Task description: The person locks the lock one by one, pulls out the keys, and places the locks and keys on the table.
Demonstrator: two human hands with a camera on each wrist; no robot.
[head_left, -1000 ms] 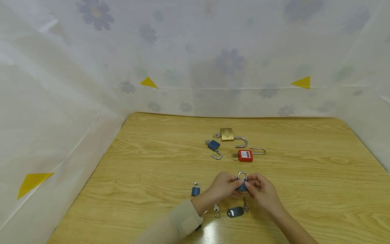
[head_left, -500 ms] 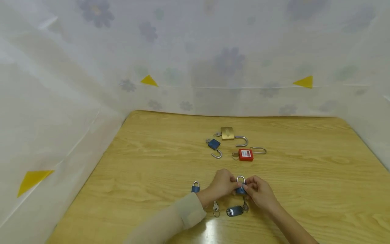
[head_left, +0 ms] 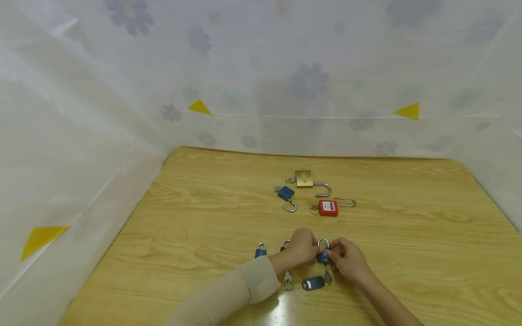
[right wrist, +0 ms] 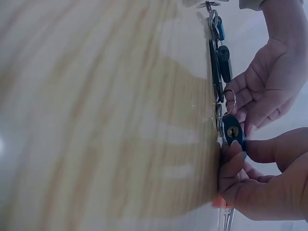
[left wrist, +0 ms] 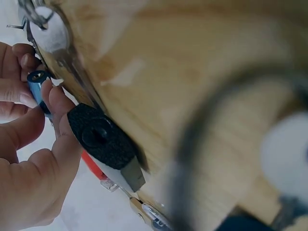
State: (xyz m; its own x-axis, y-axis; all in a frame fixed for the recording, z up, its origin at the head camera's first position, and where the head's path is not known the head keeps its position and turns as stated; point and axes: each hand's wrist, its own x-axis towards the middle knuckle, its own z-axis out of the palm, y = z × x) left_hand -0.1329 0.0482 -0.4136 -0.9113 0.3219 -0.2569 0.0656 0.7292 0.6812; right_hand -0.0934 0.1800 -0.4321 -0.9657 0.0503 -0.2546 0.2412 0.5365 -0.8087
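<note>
A small blue padlock, its steel shackle closed and pointing away from me, is pinched between my two hands. My left hand grips its left side with thumb and fingers, and my right hand pinches the right side. Its brass keyhole faces the right wrist camera. Just below it on the table lies a key with a dark tag. A black padlock, partly hidden behind my left hand in the head view, lies beside it, with a ringed key below.
Another closed blue padlock lies left of my left wrist, partly covered by the sleeve. Farther back are three opened padlocks with keys in them: brass, blue and red. Patterned sheeting walls the table's back and sides.
Both hands have brought the blue padlock slightly down toward the near side, close above the tagged key. The black padlock's shackle now shows past my left hand.
</note>
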